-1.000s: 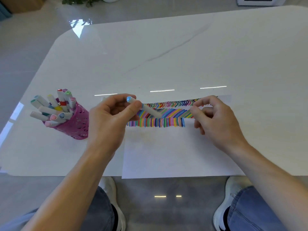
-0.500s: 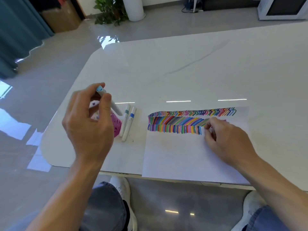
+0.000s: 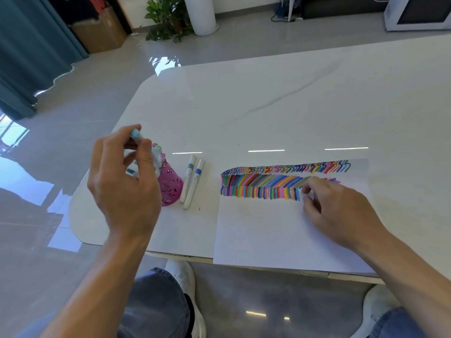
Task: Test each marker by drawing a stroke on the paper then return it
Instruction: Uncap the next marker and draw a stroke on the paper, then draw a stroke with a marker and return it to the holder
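Observation:
My left hand (image 3: 124, 181) grips a white marker with a light blue cap (image 3: 136, 137), held upright right over the pink mesh holder (image 3: 170, 189), which has several markers (image 3: 158, 148) in it. The hand hides most of the holder. My right hand (image 3: 339, 211) rests on the white paper (image 3: 263, 235), fingers curled at the right end of the bottom row of coloured strokes (image 3: 268, 181). I cannot tell if it holds anything. Two white markers (image 3: 192, 181) lie on the table (image 3: 268, 106) just right of the holder.
The paper hangs slightly over the table's near edge. My knees and white shoes (image 3: 181, 274) show below the table. A potted plant (image 3: 168, 23), a cardboard box (image 3: 100, 32) and a teal curtain (image 3: 29, 50) stand on the floor beyond.
My left hand carried the blue-capped marker left from over the paper to above the pink holder. My right hand dropped onto the paper. The view swung left.

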